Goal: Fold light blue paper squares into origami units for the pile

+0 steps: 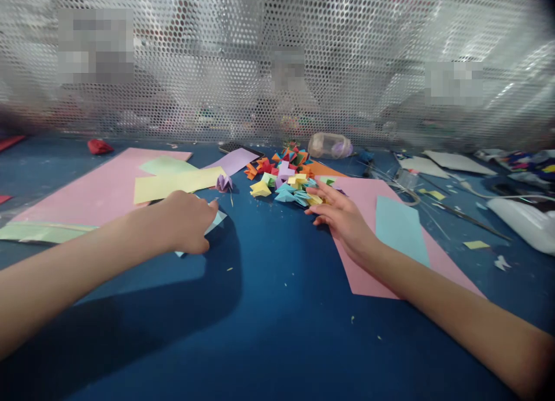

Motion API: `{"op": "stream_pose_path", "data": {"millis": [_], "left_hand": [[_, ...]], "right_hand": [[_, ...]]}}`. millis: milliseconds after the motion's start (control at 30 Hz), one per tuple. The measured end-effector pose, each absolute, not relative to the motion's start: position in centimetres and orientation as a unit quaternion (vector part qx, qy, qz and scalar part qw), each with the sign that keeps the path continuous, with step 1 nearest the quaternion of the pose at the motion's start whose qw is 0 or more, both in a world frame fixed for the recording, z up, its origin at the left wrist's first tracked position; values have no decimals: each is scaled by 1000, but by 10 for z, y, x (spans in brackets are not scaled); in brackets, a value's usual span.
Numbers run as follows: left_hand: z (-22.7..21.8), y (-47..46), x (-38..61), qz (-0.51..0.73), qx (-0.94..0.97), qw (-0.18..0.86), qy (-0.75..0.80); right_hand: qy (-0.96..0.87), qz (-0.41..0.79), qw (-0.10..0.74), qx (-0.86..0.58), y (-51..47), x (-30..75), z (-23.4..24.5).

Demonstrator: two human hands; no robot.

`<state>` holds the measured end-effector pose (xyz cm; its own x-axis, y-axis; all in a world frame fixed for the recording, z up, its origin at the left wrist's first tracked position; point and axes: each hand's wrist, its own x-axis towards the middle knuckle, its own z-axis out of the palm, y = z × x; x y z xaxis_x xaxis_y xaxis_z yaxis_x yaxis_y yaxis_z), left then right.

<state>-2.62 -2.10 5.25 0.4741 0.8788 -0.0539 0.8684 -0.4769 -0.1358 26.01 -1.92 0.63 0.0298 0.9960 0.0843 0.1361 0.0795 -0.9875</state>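
Note:
My left hand (pixel 184 221) rests on the blue table (pixel 269 320), its fingers closed down on a light blue paper piece (pixel 215 220) that sticks out beside it. My right hand (pixel 340 213) reaches over a pink sheet (pixel 368 273) with fingers spread, its fingertips at the edge of a pile of small folded paper pieces (pixel 286 181) in many colours. It holds nothing that I can see. A small purple folded piece (pixel 224 183) lies apart, left of the pile.
A large pink sheet (pixel 99 190) with yellow (pixel 173 184) and green (pixel 167 165) sheets lies at left. A light blue sheet (pixel 401 227) lies on the right pink one. A clear jar (pixel 329 146), scissors (pixel 455 213) and scraps sit at back right. A perforated metal screen (pixel 277 59) stands behind.

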Motion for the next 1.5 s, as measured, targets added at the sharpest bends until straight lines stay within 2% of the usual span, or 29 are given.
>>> {"op": "stream_pose_path", "data": {"millis": [67,133,367,467,567,667,800,900,967,1033,1100,1200,1300,1400,1500], "left_hand": [[51,-22,-20,168,-840,66,-512],[51,-23,-16,202,-832,76,-511],[56,-21,-15,77,-873,109,-468],[66,-24,-7,-56,-894,34,-444],[72,-30,2,-250,-862,-80,-434],[67,-35,6,-348,-831,-79,-426],[53,-43,6,-306,-902,35,-303],[44,-49,9,-221,-956,21,-191],[40,-50,13,-221,-958,-10,-184],[38,-48,16,-275,-939,-53,-198],[37,-44,18,-345,-894,-144,-247],[35,-36,21,-386,-770,-367,-352],[29,-32,25,-340,-653,-548,-398],[23,-32,29,-272,-605,-639,-390],[16,-34,31,-260,-577,-665,-397]], "right_hand": [[-547,432,493,-520,-18,261,4],[-550,426,498,-517,-17,263,2],[-566,372,539,-501,-16,264,-2],[-581,374,550,-469,-21,261,2],[-610,436,498,-435,-30,256,6],[-623,506,448,-395,-40,251,7],[-613,577,419,-339,-48,245,7],[-592,563,439,-374,-48,242,6],[-586,521,465,-411,-45,242,4],[-584,488,486,-430,-41,244,2],[-582,469,497,-440,-38,246,0],[-584,450,509,-445,-37,249,-1],[-594,451,504,-435,-40,248,0],[-600,451,503,-429,-41,246,0],[-582,458,519,-426,-41,244,-1]]}}
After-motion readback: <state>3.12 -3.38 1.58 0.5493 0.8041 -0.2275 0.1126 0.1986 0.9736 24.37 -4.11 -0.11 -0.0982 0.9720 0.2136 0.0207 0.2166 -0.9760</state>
